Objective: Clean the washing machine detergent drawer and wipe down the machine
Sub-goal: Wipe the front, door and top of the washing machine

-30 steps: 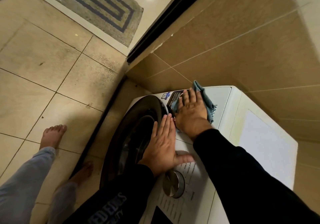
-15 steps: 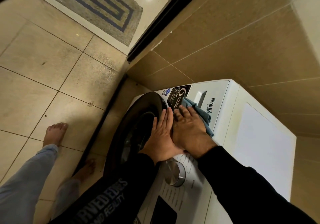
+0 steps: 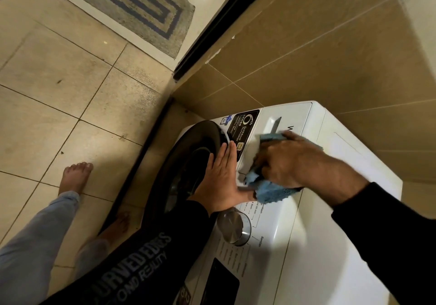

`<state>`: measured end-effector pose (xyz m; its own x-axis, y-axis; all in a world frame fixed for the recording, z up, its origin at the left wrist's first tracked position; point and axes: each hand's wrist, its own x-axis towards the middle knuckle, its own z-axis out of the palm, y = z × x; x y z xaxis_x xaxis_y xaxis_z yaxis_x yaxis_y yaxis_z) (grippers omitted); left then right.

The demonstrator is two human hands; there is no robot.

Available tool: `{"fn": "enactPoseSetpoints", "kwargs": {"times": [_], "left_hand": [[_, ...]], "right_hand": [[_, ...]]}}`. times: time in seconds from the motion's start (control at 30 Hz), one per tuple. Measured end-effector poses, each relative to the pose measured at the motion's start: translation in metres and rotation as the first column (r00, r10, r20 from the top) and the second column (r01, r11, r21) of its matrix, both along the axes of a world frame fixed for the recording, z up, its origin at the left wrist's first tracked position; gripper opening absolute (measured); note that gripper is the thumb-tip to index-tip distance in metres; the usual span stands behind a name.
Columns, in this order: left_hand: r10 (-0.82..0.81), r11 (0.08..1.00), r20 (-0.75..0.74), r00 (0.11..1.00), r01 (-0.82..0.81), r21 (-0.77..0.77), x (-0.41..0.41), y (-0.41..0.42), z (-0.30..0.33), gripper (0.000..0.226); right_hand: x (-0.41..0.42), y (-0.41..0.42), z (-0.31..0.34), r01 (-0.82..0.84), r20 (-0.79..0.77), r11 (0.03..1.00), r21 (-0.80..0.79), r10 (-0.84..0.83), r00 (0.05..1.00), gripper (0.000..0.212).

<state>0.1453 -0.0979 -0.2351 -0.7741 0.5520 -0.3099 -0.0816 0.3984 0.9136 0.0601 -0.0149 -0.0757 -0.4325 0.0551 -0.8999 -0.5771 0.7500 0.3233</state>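
Now right hand [image 3: 290,163] bunches blue cloth [image 3: 271,190] on drawer front [image 3: 280,125]; left hand [image 3: 221,179] flat, bracing panel. Best: firm overlapping strokes, reach handle recess.

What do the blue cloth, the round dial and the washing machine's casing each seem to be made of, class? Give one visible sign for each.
Blue cloth: soft fabric, probably microfibre; nubby pile, bunches in the right hand.
Round dial: brushed metal or metal-look plastic; silvery with a dull sheen.
Washing machine casing: white, smooth and glossy, probably painted metal or plastic; it shows soft reflections.
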Motion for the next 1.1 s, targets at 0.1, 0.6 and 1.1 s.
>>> {"fn": "enactPoseSetpoints", "kwargs": {"times": [0.1, 0.6, 1.1], "left_hand": [[0.016, 1.0, 0.005, 1.0, -0.016, 0.018, -0.001, 0.0, 0.001, 0.148], [0.033, 0.999, 0.008, 0.999, -0.033, -0.004, 0.0, 0.004, -0.002, 0.147], [0.001, 1.0, -0.012, 1.0, -0.001, -0.022, 0.002, 0.002, -0.001, 0.15]], "right_hand": [[-0.013, 0.011, 0.002, -0.109, -0.163, 0.99, 0.092, 0.123, 0.979, 0.055], [0.018, -0.026, -0.041, -0.07, -0.228, 0.943, 0.326, 0.15, 0.962, 0.075], [0.012, 0.005, -0.011, -0.197, -0.309, 0.98, 0.027, 0.196, 0.931, 0.066]]}}
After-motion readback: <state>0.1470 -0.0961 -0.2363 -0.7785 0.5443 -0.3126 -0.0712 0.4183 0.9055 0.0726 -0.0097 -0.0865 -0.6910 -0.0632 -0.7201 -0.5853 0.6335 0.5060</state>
